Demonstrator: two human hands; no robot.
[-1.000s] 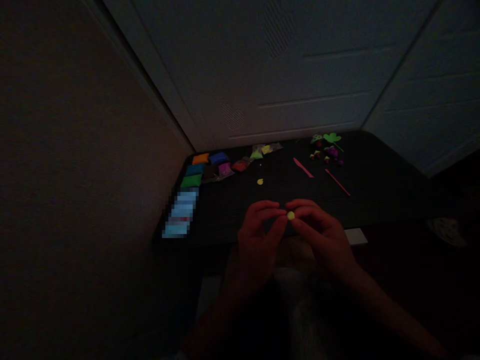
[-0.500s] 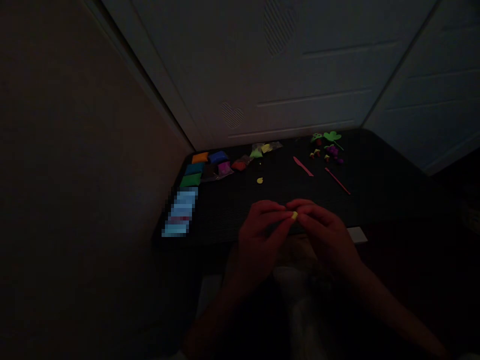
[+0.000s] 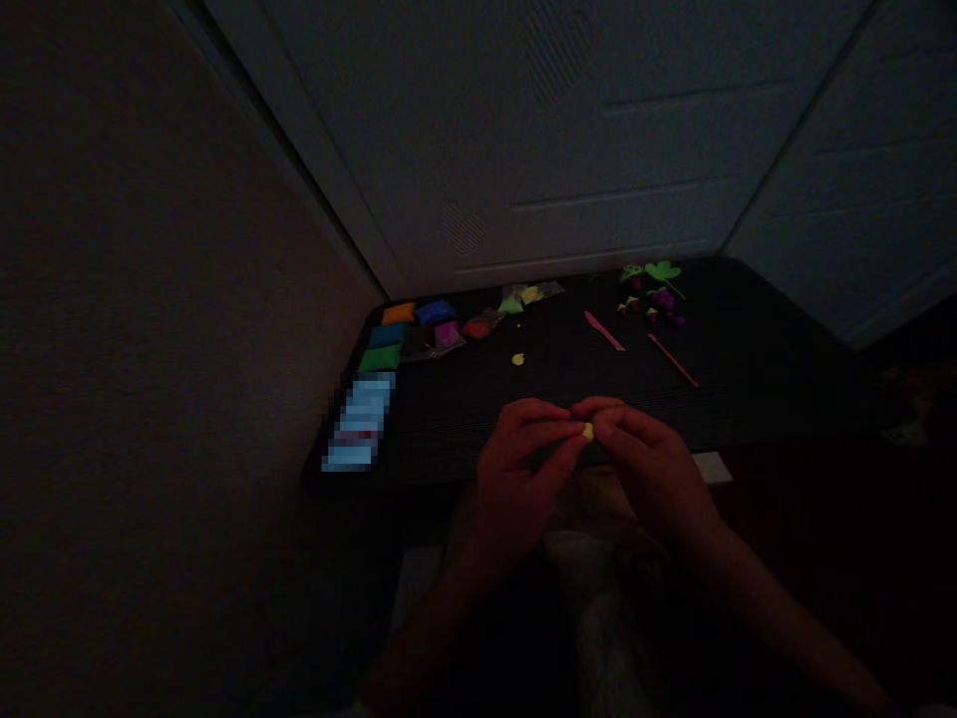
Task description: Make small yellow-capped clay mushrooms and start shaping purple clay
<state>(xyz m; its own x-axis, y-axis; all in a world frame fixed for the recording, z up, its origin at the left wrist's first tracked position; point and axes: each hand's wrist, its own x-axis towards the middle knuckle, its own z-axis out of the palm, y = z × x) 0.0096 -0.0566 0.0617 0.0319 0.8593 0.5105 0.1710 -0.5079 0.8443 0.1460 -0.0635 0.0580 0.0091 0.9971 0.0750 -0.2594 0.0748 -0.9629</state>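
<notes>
A small lump of yellow modelling clay (image 3: 588,432) is pinched between the fingertips of both hands, just above the table's front edge. My left hand (image 3: 523,464) grips it from the left with thumb and fingers closed. From the right, my right hand (image 3: 647,459) has its thumb and fingers closed on the same lump. Beyond the hands, a flat yellow clay piece (image 3: 518,359) lies on the dark table (image 3: 478,419), with a tiny yellow dot (image 3: 518,325) behind it. Fingers partly hide the held lump.
Bags of coloured clay, among them a green one (image 3: 381,358), lie at the back left behind a blurred bright screen (image 3: 359,424). A pink knife (image 3: 604,331) and a pink stick (image 3: 673,361) lie right. Purple clay pieces (image 3: 662,299) and a green clay leaf (image 3: 663,271) are at the back right.
Both hands stay nearly in place. The yellow clay lump shifts very slightly between the fingertips, and the things on the table have not moved.
</notes>
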